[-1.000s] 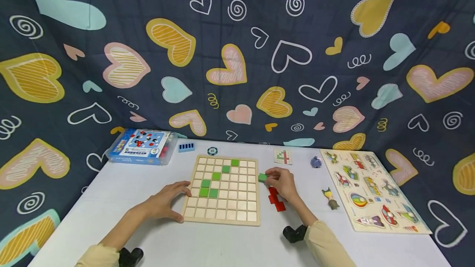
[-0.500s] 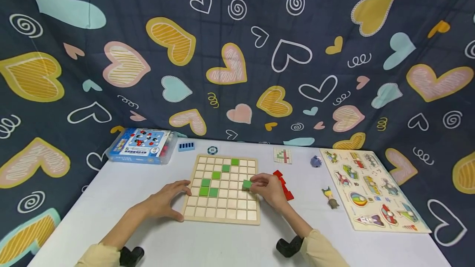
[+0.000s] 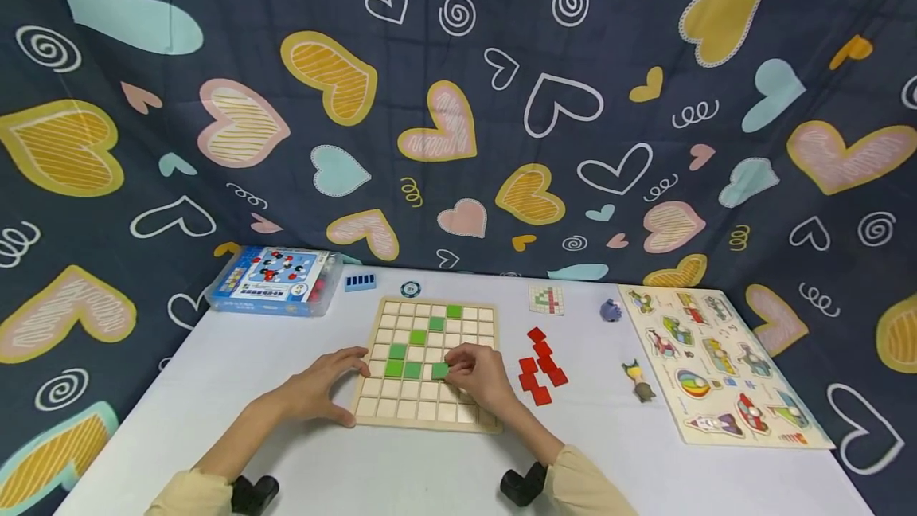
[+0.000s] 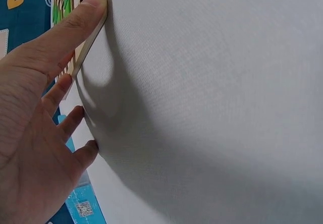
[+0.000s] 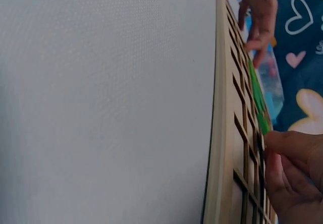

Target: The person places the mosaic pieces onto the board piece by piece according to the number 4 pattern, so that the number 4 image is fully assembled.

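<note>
The left hand (image 3: 318, 388) lies low and left of centre in the head view, fingers spread and straight, thumb and fingertips braced against the left edge of the wooden grid board (image 3: 401, 412). The right hand (image 3: 481, 377), just right of it, pinches a green tile (image 3: 440, 370) over the board's middle rows, directly beside the green tiles already seated (image 3: 403, 369). The tile sits at the right fingertips, so the right hand is the nearer. Farther right lie loose red tiles (image 3: 540, 366); beyond, a pattern card (image 3: 546, 300).
</note>
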Tool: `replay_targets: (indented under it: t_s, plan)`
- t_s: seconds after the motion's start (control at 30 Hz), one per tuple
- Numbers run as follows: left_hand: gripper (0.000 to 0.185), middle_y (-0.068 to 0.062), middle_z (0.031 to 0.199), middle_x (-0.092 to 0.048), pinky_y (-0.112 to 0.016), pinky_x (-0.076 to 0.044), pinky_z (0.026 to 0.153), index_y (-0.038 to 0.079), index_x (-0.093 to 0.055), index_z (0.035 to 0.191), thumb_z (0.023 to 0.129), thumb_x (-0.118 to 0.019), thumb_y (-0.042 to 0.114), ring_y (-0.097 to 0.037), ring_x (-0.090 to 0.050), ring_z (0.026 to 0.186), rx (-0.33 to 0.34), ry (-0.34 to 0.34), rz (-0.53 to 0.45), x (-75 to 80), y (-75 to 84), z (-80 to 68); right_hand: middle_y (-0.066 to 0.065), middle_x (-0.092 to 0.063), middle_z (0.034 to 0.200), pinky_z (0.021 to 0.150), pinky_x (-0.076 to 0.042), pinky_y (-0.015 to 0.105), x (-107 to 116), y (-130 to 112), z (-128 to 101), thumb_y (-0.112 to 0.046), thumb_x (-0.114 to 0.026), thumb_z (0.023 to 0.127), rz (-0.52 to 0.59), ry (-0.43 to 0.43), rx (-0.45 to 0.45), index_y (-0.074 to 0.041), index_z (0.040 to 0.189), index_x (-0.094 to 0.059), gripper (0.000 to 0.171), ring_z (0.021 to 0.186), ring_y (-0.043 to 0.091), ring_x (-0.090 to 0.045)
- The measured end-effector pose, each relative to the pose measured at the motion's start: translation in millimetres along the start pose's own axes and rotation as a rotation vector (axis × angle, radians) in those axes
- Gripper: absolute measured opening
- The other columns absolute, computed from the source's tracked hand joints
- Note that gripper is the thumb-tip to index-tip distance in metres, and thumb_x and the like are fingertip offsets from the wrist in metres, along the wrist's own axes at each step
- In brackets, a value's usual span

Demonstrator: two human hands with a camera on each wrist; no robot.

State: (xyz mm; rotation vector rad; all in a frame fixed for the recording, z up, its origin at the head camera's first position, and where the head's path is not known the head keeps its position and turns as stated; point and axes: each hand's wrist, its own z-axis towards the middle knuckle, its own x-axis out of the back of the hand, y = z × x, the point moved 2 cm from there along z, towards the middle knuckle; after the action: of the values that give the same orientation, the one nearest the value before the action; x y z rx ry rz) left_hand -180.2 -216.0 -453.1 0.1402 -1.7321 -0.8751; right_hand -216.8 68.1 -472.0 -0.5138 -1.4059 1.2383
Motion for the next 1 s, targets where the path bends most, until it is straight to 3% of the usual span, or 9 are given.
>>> replay_targets:
  t_s: [0.17,0.43,1.0]
  plan:
    - [0.06,-0.021,0.147,-0.034,-0.075,-0.029,0.093,0.019,-0.053,0.113,0.065,-0.087,0.032,-0.052,-0.028,0.131,-0.012,0.012,-0.017,-1.3,-1.3,-1.1,0.016,-0.07,0.085,0.065,-0.055,0.018,-7,1,4,0.01,-0.073,0.076,0.004,0.005,0.014,0.006,0.094,-0.067,0.02,0.075,0.017,-0.068]
    - [0.061,-0.019,0.149,-0.034,-0.075,-0.029,0.094,0.019,-0.054,0.115,0.065,-0.087,0.034,-0.051,-0.027,0.132,0.006,0.006,-0.012,-2.0,-2.0,1.5,0.021,-0.069,0.091,0.067,-0.056,0.022,-12,1,6,0.012,-0.073,0.075,0.089,0.016,-0.002,0.01,0.099,-0.065,0.025,0.079,0.029,-0.069]
    - [0.061,-0.021,0.147,-0.035,-0.077,-0.03,0.09,0.018,-0.054,0.113,0.064,-0.086,0.034,-0.052,-0.029,0.13,-0.019,0.011,0.0,-0.8,-2.8,1.9,0.017,-0.069,0.088,0.068,-0.056,0.022,-13,2,5,0.011,-0.074,0.074,0.12,0.052,-0.061,0.008,0.097,-0.065,0.025,0.08,0.029,-0.07]
